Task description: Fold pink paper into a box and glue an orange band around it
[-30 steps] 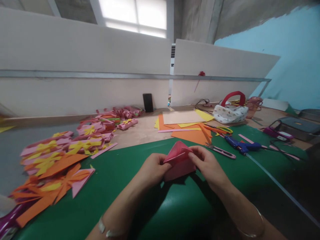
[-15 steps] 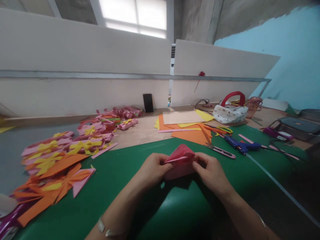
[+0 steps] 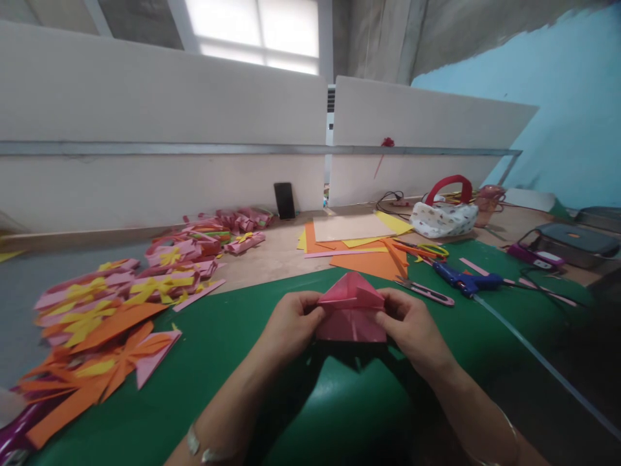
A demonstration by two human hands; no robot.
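A folded pink paper is held up over the green mat, its top edge peaked and its front face toward me. My left hand pinches the paper's left edge between thumb and fingers. On the opposite edge, my right hand has the same kind of pinch. A pink-handled cutter lies just beyond my right hand. Behind the paper are orange sheets and a pale sheet.
At left lie pink paper pieces with yellow bows and orange paper flowers. A blue glue gun is at right, near scissors. A phone and a white bag stand at the back.
The pink paper has opened out and tilted, showing more of its front face. My hands still grip its two sides, with the right hand slightly farther right.
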